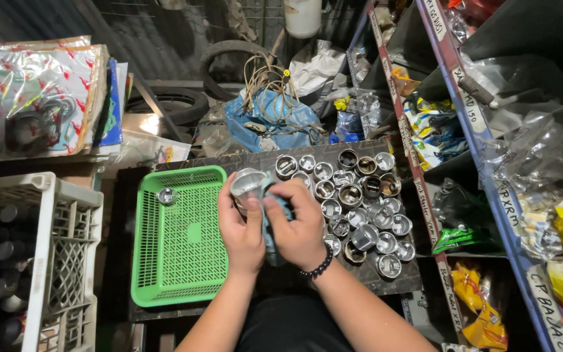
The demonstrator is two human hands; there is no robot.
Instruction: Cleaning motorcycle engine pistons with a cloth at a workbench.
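The left hand [241, 225] grips a metal piston [249, 184] upright over the board [399, 277], fingers closed round its skirt so its crown faces the right hand [300, 225], which pinches a blue rag [274, 228] against it, beside the green tray [180, 261]

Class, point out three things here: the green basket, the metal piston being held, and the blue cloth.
green basket [178, 274]: head view, bare mesh floor.
metal piston [247, 181]: head view, its rounded top.
blue cloth [274, 225]: head view, strip between the hands.
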